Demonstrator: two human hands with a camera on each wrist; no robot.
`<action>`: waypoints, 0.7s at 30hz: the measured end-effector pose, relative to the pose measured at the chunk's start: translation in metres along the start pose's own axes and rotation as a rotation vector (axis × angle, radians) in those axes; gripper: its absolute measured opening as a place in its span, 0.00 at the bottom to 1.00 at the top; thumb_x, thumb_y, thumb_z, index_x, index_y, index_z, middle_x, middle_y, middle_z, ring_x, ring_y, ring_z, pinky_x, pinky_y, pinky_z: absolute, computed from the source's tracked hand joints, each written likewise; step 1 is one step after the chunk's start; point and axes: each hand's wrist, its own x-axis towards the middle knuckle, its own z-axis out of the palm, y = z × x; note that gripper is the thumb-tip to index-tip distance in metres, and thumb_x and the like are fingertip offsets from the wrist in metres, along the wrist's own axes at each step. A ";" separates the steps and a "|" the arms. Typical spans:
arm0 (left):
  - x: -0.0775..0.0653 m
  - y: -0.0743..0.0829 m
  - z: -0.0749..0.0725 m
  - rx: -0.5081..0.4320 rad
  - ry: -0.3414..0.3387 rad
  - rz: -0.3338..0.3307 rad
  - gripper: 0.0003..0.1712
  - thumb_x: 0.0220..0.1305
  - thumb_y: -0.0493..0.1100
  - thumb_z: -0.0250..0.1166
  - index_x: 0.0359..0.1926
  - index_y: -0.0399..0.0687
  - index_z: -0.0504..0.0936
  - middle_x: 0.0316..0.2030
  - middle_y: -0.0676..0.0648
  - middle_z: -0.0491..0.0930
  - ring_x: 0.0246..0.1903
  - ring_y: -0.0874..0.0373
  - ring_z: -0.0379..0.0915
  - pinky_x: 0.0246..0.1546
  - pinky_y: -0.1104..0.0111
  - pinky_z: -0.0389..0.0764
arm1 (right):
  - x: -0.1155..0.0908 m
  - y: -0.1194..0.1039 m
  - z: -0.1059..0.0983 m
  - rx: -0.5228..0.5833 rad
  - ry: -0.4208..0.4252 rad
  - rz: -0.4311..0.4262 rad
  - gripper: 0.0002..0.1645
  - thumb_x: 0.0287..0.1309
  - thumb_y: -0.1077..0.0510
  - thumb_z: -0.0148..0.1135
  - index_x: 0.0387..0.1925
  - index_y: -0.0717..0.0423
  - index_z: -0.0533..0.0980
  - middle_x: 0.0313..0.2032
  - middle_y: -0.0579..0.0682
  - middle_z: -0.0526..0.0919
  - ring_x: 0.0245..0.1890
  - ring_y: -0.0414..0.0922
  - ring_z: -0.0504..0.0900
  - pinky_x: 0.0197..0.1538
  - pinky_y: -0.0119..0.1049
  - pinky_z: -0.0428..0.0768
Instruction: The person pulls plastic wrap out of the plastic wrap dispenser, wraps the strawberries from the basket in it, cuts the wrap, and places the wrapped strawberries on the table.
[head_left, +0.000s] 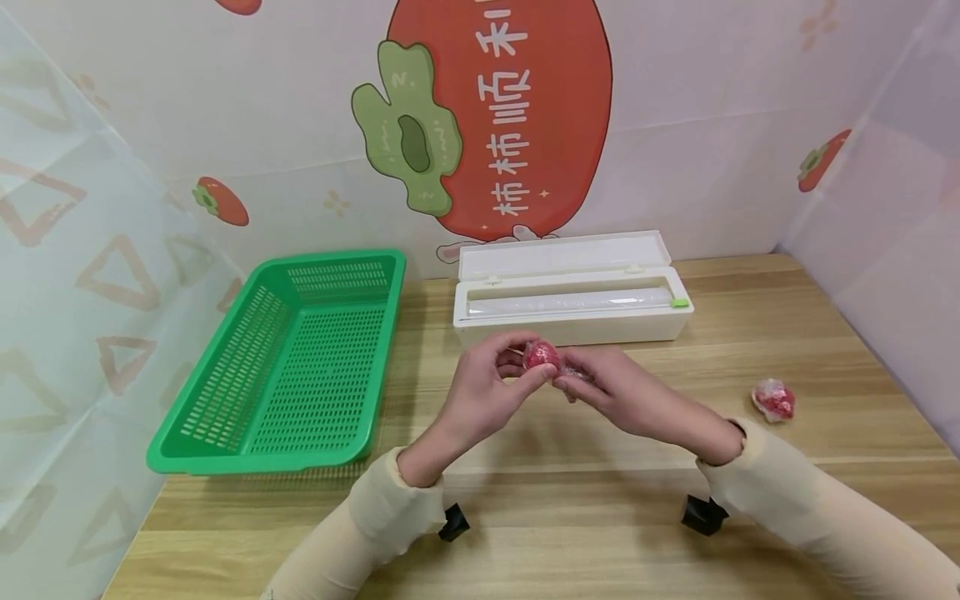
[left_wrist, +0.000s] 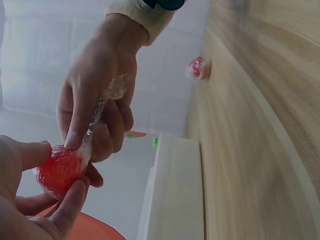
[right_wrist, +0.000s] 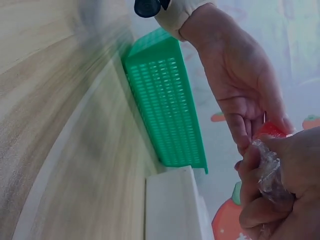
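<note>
A small red ball (head_left: 541, 354) wrapped in clear cling film is held up between both hands above the table. My left hand (head_left: 480, 379) pinches the ball between thumb and fingers. Gathered into a twisted tail, the cling film (left_wrist: 98, 112) runs from the ball through the fingers of my right hand (head_left: 622, 392), which pinches it close to the ball. In the right wrist view the crinkled film shows among the right fingers, and most of the ball is hidden. Another film-wrapped red ball (head_left: 774, 400) lies on the table to the right.
A white cling film box (head_left: 570, 327) stands behind the hands, lid raised, with a film roll (head_left: 570, 302) inside and a green slider (head_left: 679, 303) at its right end. The green plastic basket (head_left: 378, 367) sits at left on the wooden table (head_left: 540, 533). Printed cloth walls surround the table.
</note>
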 end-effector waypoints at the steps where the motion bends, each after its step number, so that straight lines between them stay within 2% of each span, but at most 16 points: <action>1: 0.000 0.001 -0.001 -0.009 -0.004 -0.007 0.17 0.58 0.38 0.72 0.48 0.40 0.83 0.42 0.43 0.85 0.38 0.58 0.84 0.39 0.73 0.85 | -0.001 -0.001 0.000 -0.028 -0.002 -0.017 0.09 0.71 0.54 0.54 0.46 0.53 0.77 0.30 0.42 0.80 0.29 0.35 0.75 0.34 0.31 0.78; 3: 0.001 0.001 -0.003 -0.025 -0.013 -0.009 0.15 0.58 0.37 0.72 0.47 0.41 0.84 0.41 0.43 0.85 0.37 0.59 0.83 0.38 0.72 0.85 | -0.002 -0.002 0.001 -0.093 -0.009 -0.043 0.11 0.73 0.54 0.52 0.49 0.53 0.77 0.34 0.42 0.82 0.33 0.36 0.77 0.38 0.33 0.80; 7: 0.001 0.001 -0.006 -0.044 -0.035 -0.025 0.13 0.60 0.38 0.71 0.46 0.42 0.85 0.39 0.44 0.85 0.34 0.61 0.81 0.37 0.70 0.86 | -0.005 -0.004 0.003 -0.236 0.012 -0.070 0.16 0.74 0.55 0.51 0.57 0.52 0.76 0.49 0.43 0.85 0.45 0.37 0.83 0.49 0.39 0.83; 9: 0.002 0.001 -0.007 -0.051 -0.039 -0.032 0.12 0.60 0.38 0.71 0.46 0.43 0.85 0.39 0.44 0.86 0.34 0.61 0.81 0.37 0.70 0.86 | -0.007 -0.006 0.004 -0.282 0.025 -0.080 0.14 0.73 0.54 0.52 0.55 0.50 0.76 0.41 0.41 0.85 0.39 0.36 0.82 0.45 0.37 0.82; 11: 0.002 0.001 -0.007 -0.054 -0.037 -0.032 0.13 0.60 0.39 0.71 0.46 0.43 0.85 0.39 0.44 0.86 0.34 0.61 0.81 0.37 0.71 0.85 | -0.008 -0.006 0.005 -0.311 0.045 -0.097 0.13 0.71 0.53 0.54 0.52 0.49 0.76 0.33 0.38 0.82 0.33 0.35 0.79 0.40 0.33 0.80; 14: 0.002 0.002 -0.008 -0.063 -0.035 -0.028 0.14 0.60 0.40 0.71 0.46 0.43 0.85 0.39 0.43 0.86 0.34 0.61 0.82 0.37 0.72 0.85 | -0.008 -0.006 0.006 -0.331 0.087 -0.132 0.11 0.70 0.53 0.57 0.50 0.48 0.77 0.30 0.38 0.80 0.30 0.34 0.76 0.38 0.32 0.78; 16: 0.002 0.002 -0.009 -0.067 -0.040 -0.025 0.14 0.60 0.40 0.72 0.47 0.43 0.85 0.39 0.43 0.86 0.34 0.61 0.83 0.37 0.72 0.85 | -0.009 -0.004 0.007 -0.347 0.122 -0.155 0.12 0.69 0.55 0.58 0.51 0.48 0.78 0.36 0.38 0.84 0.32 0.33 0.77 0.39 0.32 0.80; 21: 0.002 0.003 -0.011 -0.074 -0.064 -0.024 0.15 0.59 0.40 0.72 0.47 0.42 0.85 0.39 0.42 0.85 0.33 0.61 0.83 0.38 0.70 0.86 | -0.008 -0.002 0.006 -0.380 0.177 -0.209 0.08 0.68 0.56 0.58 0.45 0.45 0.81 0.31 0.37 0.84 0.27 0.31 0.74 0.34 0.30 0.78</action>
